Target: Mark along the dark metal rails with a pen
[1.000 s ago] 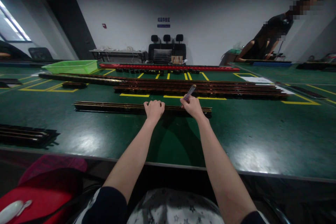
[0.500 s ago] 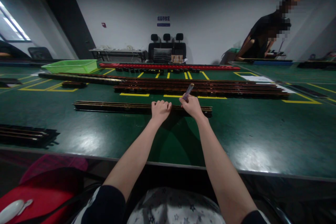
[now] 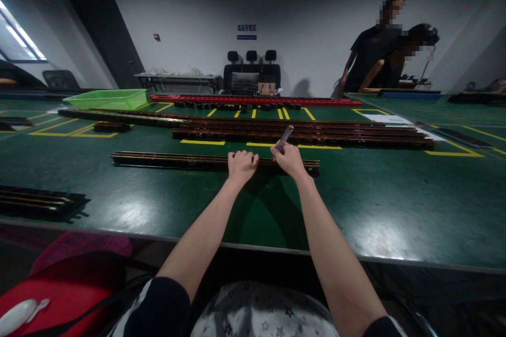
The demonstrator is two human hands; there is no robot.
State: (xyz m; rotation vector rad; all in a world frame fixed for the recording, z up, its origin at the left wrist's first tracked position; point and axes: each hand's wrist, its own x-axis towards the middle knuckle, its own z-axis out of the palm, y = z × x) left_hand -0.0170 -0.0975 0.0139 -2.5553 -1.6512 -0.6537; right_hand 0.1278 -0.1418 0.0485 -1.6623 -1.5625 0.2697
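A long dark rail (image 3: 169, 161) with thin gold-coloured edges lies crosswise on the green table in front of me. My left hand (image 3: 242, 166) rests over its middle, with fingers curled onto the far side. Just to the right, my right hand (image 3: 290, 159) grips a pen-like tool with a clear handle (image 3: 284, 138), tilted so that its top leans up and to the right. The tool's lower end is hidden by my fingers, close to the rail. I cannot tell whether it touches the rail.
Behind lies a bundle of long brownish rails (image 3: 308, 131), then a red slotted bar (image 3: 253, 100) with small black parts. A green tray (image 3: 106, 99) stands at the back left. More dark rails (image 3: 37, 202) lie at the near left. Two people (image 3: 371, 58) are at the far right.
Both my hands, the rail and the tool stay practically in place. At the far right, a person has straightened up and moved left beside another bent person.
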